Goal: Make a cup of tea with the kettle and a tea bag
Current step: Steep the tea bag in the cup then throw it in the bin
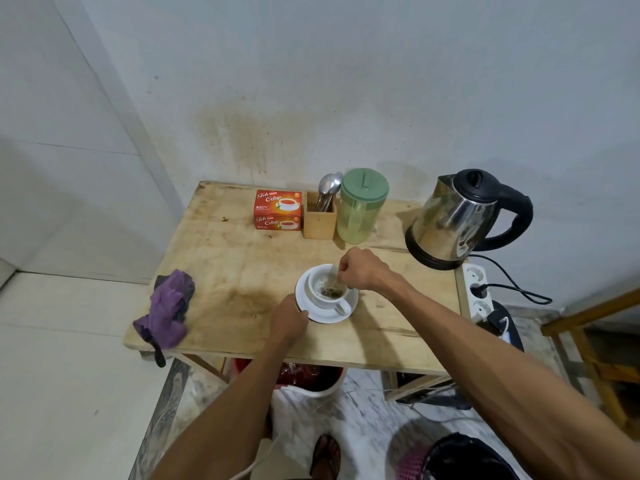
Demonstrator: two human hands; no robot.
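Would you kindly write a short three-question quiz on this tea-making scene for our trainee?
1. True or false: the tea bag lies inside the cup.
2. What does the left hand hold? A the saucer; B the kettle; C the red box.
3. Fill in: the right hand pinches the tea bag's ____ above the cup.
Key: 1 true; 2 A; 3 string.

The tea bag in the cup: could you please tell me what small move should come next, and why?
Probably bob the tea bag: the right hand pinches its string over the cup, the liquid looks pale, and the left hand holds the saucer.
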